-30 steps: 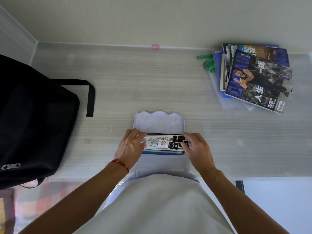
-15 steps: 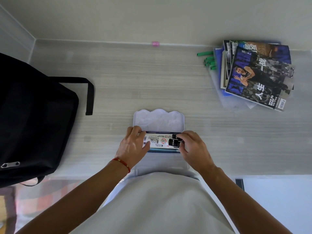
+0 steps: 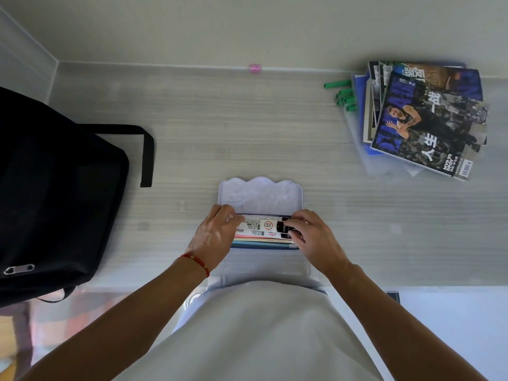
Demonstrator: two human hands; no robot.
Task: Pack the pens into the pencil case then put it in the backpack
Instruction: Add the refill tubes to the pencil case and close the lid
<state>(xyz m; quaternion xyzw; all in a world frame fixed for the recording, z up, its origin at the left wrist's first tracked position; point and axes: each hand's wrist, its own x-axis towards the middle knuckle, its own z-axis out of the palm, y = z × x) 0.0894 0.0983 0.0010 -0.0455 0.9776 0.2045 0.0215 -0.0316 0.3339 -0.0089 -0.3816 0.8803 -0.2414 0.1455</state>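
A white labelled packet of pens point(image 3: 261, 226) is pressed into the pale lilac plastic pencil case point(image 3: 259, 193), lid open, mid-table. It is pinched at its ends by the left hand point(image 3: 213, 235) and right hand point(image 3: 313, 237). Light and stiff, probably slippery; the ends are best held. A black fabric backpack point(image 3: 55, 188) lies well apart.

Pale grey wood-grain streaks run across the bench point(image 3: 247, 127), with a plain black backpack point(image 3: 55, 188) on it and a pale lilac pencil case point(image 3: 259, 193) lying open. Inside it is a white printed pack point(image 3: 261, 225) with a black end and a red circle mark. Blue-and-dark magazines point(image 3: 428, 119) sit beside bright green markers point(image 3: 343, 94); a red bracelet point(image 3: 196, 261) circles the left wrist.
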